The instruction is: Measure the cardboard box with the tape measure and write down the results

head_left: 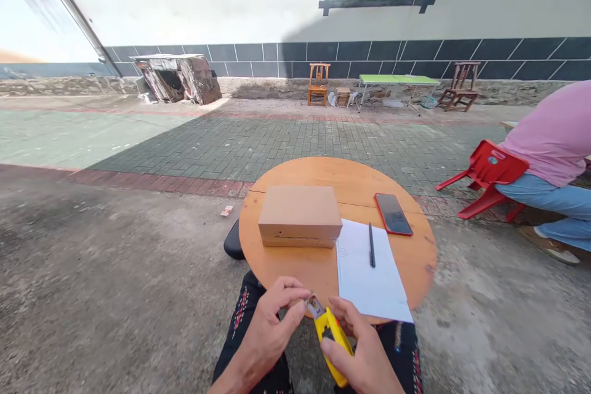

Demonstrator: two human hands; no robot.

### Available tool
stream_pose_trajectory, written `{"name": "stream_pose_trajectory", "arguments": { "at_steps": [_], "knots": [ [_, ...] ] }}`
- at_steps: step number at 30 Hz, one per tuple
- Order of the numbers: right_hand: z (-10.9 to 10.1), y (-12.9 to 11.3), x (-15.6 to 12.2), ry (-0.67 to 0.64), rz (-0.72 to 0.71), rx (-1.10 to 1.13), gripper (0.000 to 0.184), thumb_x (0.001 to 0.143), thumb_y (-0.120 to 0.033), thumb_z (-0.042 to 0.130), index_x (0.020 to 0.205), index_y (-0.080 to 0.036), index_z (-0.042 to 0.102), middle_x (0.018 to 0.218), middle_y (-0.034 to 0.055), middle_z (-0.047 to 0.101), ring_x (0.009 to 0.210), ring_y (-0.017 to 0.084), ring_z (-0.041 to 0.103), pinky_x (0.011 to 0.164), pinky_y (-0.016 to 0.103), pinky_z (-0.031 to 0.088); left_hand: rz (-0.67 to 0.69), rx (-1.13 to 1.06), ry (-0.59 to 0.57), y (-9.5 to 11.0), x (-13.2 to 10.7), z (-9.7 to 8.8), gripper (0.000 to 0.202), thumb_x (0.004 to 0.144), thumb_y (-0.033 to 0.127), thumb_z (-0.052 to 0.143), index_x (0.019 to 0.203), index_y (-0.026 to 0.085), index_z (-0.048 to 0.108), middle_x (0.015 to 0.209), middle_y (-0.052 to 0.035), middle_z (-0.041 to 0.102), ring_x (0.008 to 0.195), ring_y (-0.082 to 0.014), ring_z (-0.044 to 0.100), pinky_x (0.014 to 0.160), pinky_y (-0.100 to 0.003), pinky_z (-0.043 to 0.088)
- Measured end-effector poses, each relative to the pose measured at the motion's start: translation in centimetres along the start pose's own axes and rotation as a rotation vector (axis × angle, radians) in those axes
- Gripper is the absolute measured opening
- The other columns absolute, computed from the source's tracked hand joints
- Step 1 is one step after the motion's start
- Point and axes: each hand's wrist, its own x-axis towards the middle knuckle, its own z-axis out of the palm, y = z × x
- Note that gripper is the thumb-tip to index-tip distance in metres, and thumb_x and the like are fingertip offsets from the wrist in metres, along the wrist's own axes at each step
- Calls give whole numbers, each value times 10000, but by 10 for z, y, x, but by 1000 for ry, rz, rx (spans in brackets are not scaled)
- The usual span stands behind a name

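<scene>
My right hand (357, 345) is wrapped round a yellow tape measure (339, 345), the thumb lying by its black button. A short, pale length of tape (316, 306) sticks out of the case towards the left. My left hand (279, 320) pinches the end of that tape between thumb and forefinger. Both hands are over my lap at the near edge of a round wooden table (295, 268). Beyond them on the tabletop sits a closed brown cardboard box (300, 212). White paper (369, 286) lies to its right, with a black pen (372, 246) on it.
A red-edged phone (393, 214) lies on the table's right side. At right, a person in a pink top (549, 129) sits on a red plastic chair (492, 166). Wooden chairs (318, 83) and a green folding table (399, 80) stand along the far wall.
</scene>
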Motion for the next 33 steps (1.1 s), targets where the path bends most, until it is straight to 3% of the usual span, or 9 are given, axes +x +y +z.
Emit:
{"name": "stream_pose_trajectory", "arguments": {
  "at_steps": [3, 6, 11, 16, 20, 23, 28, 30, 33],
  "knots": [
    [-4, -17, 9, 12, -50, -106, 490, 698, -309, 655, 1169, -196, 577, 1162, 98, 678, 1073, 265, 623, 965, 389, 456, 6, 124, 41, -12, -8, -6, 255, 891, 336, 543, 1062, 242, 707, 1164, -85, 598, 1054, -207, 587, 856, -296, 500],
    [-14, -54, 35, 44, -208, -308, 445, 728, -351, 674, 1141, -210, 588, 1128, 85, 679, 1035, 259, 626, 923, 380, 476, -25, 145, 157, -29, -8, -17, 267, 906, 362, 511, 1026, 231, 711, 1159, -91, 604, 1067, -213, 592, 904, -324, 497],
    [-11, -120, 116, 121, -639, -556, 404, 744, -302, 687, 1121, -193, 593, 1095, 79, 660, 990, 231, 608, 886, 356, 468, -30, 125, 190, -51, -9, -27, 256, 897, 369, 523, 979, 225, 717, 1118, -89, 633, 1002, -206, 628, 868, -308, 532],
    [14, -148, 187, 99, -691, -821, 405, 730, -300, 707, 1105, -169, 634, 1066, 97, 684, 956, 256, 625, 829, 367, 475, -27, 106, 283, -64, -14, -34, 248, 889, 369, 532, 942, 220, 724, 1093, -89, 646, 951, -202, 646, 837, -295, 550],
    [19, -153, 201, 31, -702, -908, 428, 767, -397, 690, 1140, -191, 645, 1135, 102, 694, 1045, 286, 622, 910, 433, 436, -36, 121, 302, -77, -15, -44, 256, 886, 372, 531, 939, 214, 726, 1079, -94, 654, 919, -202, 655, 815, -299, 561],
    [1, -145, 195, 67, -730, -828, 440, 833, -473, 607, 1183, -208, 627, 1267, 103, 637, 1195, 286, 550, 1010, 474, 373, -61, 127, 307, -84, -12, -48, 268, 879, 382, 533, 954, 213, 727, 1105, -100, 648, 916, -207, 655, 807, -312, 565],
    [-37, -109, 168, 363, -408, -481, 483, 860, -511, 517, 1187, -167, 601, 1265, 147, 621, 1152, 289, 583, 975, 470, 440, -117, 102, 319, -82, -3, -41, 299, 859, 410, 542, 975, 203, 723, 1173, -111, 617, 940, -216, 642, 799, -327, 563],
    [-41, -94, 156, 329, -305, -337, 485, 883, -506, 483, 1203, -156, 587, 1240, 152, 637, 1084, 277, 624, 921, 444, 484, -122, 101, 305, -78, 0, -34, 311, 852, 418, 547, 985, 197, 721, 1185, -114, 611, 939, -217, 639, 805, -336, 558],
    [-32, -83, 143, 272, -312, -197, 447, 909, -474, 471, 1208, -165, 593, 1223, 133, 655, 1080, 256, 630, 909, 403, 502, -103, 113, 275, -76, 1, -23, 325, 846, 435, 554, 992, 197, 719, 1194, -115, 608, 971, -230, 637, 810, -348, 559]
  ]
}}
